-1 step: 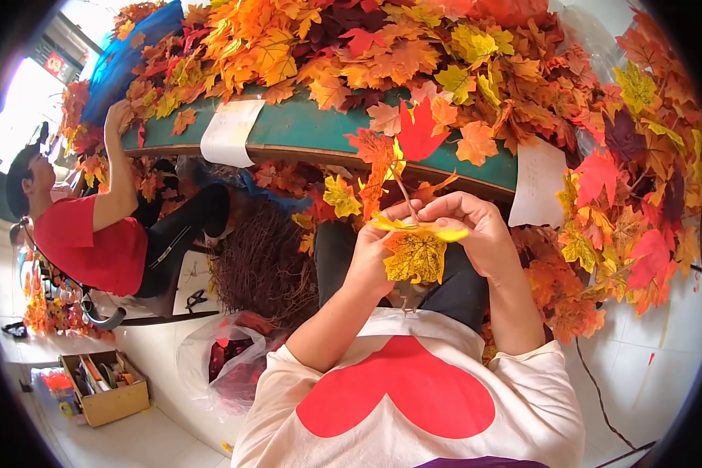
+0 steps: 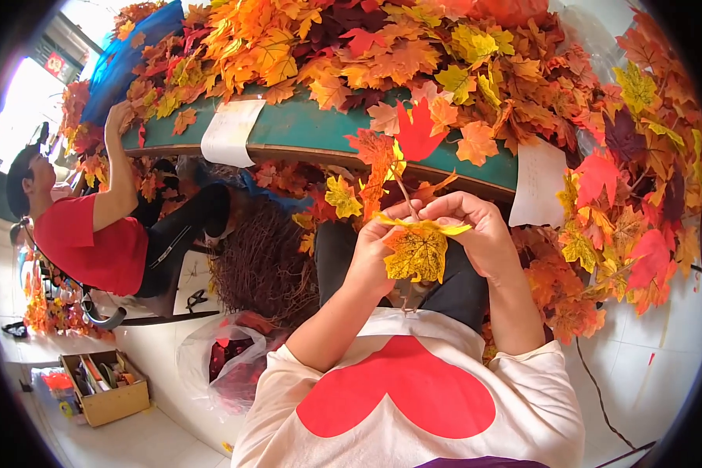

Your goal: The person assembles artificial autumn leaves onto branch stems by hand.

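Observation:
In front of my lap, both hands work on an artificial maple branch (image 2: 402,189). Closed around its stem and a yellow leaf is my left hand (image 2: 373,253). My right hand (image 2: 477,228) pinches the same spot from the other side, thumb and fingers together. A yellow maple leaf (image 2: 417,255) with dark veins hangs between the hands. Above them, the branch carries a red leaf (image 2: 420,132) and a rust-orange leaf (image 2: 378,168). The fingertips partly hide where leaf and stem meet.
A green-edged table (image 2: 304,129) heaped with artificial leaves (image 2: 413,58) stands ahead. Bundled brown twigs (image 2: 261,261) and a plastic bag (image 2: 210,355) lie left of me. A person in red (image 2: 93,242) sits at far left. Leafy branches (image 2: 624,210) hang right; a box (image 2: 109,390) sits lower left.
The yellow leaf between my hands has tilted slightly, and its upper edge looks flatter. My hands stay almost in place.

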Demonstrator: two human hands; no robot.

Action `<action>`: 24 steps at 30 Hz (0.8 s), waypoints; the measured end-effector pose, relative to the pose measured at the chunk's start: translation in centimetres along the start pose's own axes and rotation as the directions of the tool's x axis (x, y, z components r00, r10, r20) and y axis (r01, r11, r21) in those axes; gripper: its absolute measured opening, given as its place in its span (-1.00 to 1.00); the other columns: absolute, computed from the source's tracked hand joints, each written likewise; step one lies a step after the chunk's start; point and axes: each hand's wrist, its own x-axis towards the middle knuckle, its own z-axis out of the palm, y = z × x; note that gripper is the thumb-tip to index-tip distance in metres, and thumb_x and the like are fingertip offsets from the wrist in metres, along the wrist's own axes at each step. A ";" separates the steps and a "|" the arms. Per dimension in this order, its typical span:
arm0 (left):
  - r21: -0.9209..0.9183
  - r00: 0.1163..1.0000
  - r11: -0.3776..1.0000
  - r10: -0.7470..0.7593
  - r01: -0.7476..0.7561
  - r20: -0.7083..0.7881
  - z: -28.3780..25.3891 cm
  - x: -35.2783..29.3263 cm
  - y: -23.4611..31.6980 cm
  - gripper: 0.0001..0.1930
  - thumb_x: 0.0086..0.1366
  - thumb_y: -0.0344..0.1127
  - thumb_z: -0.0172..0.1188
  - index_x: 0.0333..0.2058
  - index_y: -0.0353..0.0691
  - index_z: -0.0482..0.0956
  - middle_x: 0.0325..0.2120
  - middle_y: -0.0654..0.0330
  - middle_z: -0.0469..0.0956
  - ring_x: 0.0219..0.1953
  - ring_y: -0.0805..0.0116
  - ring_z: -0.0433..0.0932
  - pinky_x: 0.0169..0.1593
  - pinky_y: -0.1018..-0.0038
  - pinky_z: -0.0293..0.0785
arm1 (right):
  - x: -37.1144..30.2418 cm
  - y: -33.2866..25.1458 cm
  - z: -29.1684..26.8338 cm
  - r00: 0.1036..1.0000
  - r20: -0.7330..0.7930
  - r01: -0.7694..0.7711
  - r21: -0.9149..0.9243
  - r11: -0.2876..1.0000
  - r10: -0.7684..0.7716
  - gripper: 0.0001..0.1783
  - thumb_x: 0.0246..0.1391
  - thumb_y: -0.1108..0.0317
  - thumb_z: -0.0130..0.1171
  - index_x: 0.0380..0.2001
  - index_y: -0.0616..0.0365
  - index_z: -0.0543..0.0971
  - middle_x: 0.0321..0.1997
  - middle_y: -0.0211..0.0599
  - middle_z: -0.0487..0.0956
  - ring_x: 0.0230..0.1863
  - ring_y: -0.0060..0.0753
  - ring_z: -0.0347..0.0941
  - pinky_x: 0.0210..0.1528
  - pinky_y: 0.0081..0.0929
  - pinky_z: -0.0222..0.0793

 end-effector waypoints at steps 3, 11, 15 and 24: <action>-0.008 1.000 1.000 0.006 -0.006 -0.024 -0.1 0.2 -0.2 -0.68 0.20 -0.39 0.08 -0.06 -0.33 0.38 -0.21 0.14 0.51 -0.19 0.36 0.53 -0.12 0.48 0.48 | 0.0 0.5 -0.2 1.000 -0.010 0.011 0.071 0.997 -0.010 -0.83 0.00 0.56 0.05 -0.27 0.29 0.49 -0.20 -0.26 0.52 -0.16 -0.51 0.44 -0.01 -0.56 0.30; -0.043 0.993 0.996 -0.076 0.072 -0.093 1.0 0.1 -0.5 -0.77 0.24 -0.34 0.05 -0.14 -0.27 0.42 -0.33 0.23 0.51 -0.34 0.46 0.53 -0.30 0.55 0.53 | 1.3 -1.7 1.2 0.932 0.097 0.322 -0.662 0.677 -0.349 -0.71 -0.11 0.62 0.15 -0.22 0.28 0.50 -0.20 -0.35 0.50 -0.15 -0.55 0.42 -0.13 -0.58 0.35; -0.118 0.986 0.980 -0.167 0.163 -0.020 1.1 0.0 -0.1 -0.79 0.24 -0.41 0.07 -0.15 -0.28 0.42 -0.41 0.23 0.49 -0.43 0.47 0.52 -0.32 0.56 0.53 | 2.9 -0.8 0.3 0.987 -0.085 0.111 -0.275 0.955 -0.139 -0.83 -0.05 0.52 0.16 -0.32 0.28 0.54 -0.38 -0.40 0.55 -0.39 -0.63 0.46 -0.33 -0.68 0.37; -0.138 0.961 0.951 -0.278 0.276 0.010 0.8 -1.3 0.8 -0.80 0.26 -0.39 0.03 -0.14 -0.27 0.42 -0.39 0.23 0.51 -0.40 0.46 0.53 -0.28 0.56 0.52 | 4.2 -0.6 0.2 0.974 -0.130 0.150 -0.251 0.956 -0.187 -0.85 -0.02 0.51 0.18 -0.31 0.28 0.53 -0.46 -0.46 0.55 -0.49 -0.73 0.39 -0.42 -0.71 0.32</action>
